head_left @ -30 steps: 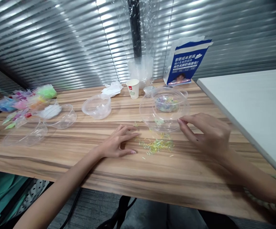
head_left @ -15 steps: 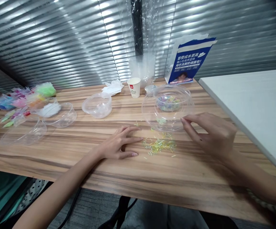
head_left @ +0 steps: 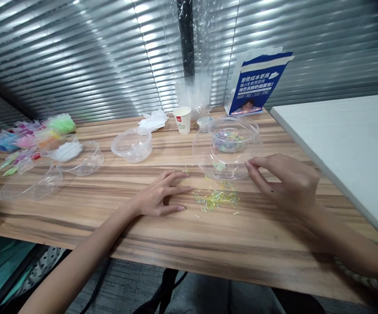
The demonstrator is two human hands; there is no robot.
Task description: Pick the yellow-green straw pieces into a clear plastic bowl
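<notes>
You've barely moved: left hand (head_left: pixel 161 195) spread, empty, by yellow-green slivers (head_left: pixel 217 199); right hand (head_left: pixel 285 185) near-pinched at clear plastic bowl (head_left: pixel 205 164), hold unclear. Slivers probably light, slick; pinch mid-length.

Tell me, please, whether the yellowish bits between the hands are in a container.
Out of one: the yellowish bits lie loosely scattered, directly on the wooden table.

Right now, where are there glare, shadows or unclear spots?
All in the head view: glare streaks the blinds; shadow darkens the table beneath the right forearm; a patch low on the blue bag is pixelated; the clear container has faint edges.
</notes>
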